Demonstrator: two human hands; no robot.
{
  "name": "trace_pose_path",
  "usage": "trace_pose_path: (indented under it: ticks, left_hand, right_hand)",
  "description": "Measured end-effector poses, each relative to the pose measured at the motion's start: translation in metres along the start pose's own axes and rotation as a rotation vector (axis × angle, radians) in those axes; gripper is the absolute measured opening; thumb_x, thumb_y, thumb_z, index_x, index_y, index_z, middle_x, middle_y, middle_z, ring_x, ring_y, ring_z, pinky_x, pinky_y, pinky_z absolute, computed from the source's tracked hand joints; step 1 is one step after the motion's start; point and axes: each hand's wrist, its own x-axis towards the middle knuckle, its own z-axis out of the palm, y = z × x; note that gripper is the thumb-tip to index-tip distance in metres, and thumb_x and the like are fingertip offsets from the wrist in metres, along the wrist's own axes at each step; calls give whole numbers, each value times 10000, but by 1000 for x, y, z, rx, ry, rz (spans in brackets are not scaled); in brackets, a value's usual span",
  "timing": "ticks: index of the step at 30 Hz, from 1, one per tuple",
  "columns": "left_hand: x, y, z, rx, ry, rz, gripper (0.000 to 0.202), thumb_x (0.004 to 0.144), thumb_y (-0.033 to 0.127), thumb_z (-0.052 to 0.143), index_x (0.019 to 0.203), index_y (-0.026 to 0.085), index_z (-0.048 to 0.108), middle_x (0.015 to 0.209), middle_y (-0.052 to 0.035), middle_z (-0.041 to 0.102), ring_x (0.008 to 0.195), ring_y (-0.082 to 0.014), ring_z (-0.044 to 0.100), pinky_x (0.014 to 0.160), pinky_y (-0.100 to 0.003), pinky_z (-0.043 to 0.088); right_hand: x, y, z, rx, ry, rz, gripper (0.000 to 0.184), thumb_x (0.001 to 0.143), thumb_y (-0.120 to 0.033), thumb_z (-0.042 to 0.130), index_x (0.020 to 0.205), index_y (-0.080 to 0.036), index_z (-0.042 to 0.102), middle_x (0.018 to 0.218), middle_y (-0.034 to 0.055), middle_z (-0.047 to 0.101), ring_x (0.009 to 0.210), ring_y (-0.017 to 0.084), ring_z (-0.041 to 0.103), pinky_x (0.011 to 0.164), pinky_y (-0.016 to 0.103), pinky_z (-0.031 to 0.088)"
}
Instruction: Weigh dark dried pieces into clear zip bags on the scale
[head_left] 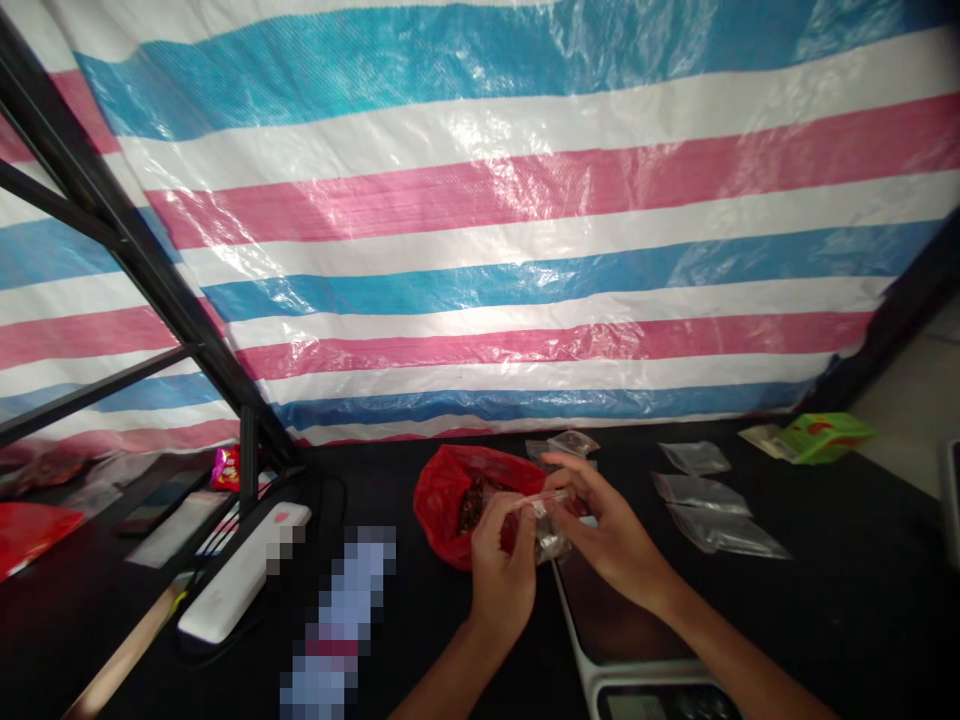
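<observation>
"Which step is this?"
"Left hand (pixel 504 575) and right hand (pixel 611 535) both pinch a small clear bag (pixel 551 542) between them, so I'd say its upper edge is being worked; opening or sealing, I can't tell"
"What's around?"
"An open red bag (pixel 435 510) just beside the left hand, a scale (pixel 626 615) below the right, flat clear bags (pixel 705 493) farther right on the bench (pixel 847 600)"
"And the next move?"
"Probably calls for an even pinch along that edge"
</observation>
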Motion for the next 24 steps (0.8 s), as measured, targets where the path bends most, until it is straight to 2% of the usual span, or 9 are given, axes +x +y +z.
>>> trace_pose_path:
  ticks: [9,17,20,24]
  left_hand:
    - [-1,-2,0,-6,-2,-38,333,1032,466,592,967,174,740,939,-72,740,893,-209,697,811,-289,555]
    - [-1,-1,-1,31,1,-25,360,1022,482,605,898,169,734,844,-52,718,804,-187,670,742,-263,528]
    - [-2,-3,-1,23,-6,-31,357,1023,475,603,908,167,741,863,-57,728,822,-193,680,764,-271,534]
    - [-1,-3,-1,13,-12,-31,335,1024,459,606,946,175,765,903,-66,753,859,-208,706,800,-285,548]
  right_hand:
    - [-1,4,-3,11,-30,9,385,1003,-393,656,1366,-312,557,944,0,659,840,194,621,766,328,490]
    - [-1,-1,-4,-14,40,0,365,965,-354,708,1297,-293,571,829,-23,623,759,184,571,714,326,435]
    - [-1,-1,-3,11,24,10,366,968,-368,703,1299,-301,560,824,-31,606,755,179,573,709,314,446]
    - [-2,0,-2,66,-19,13,366,992,-410,671,1317,-310,536,929,-5,631,846,193,614,780,328,494]
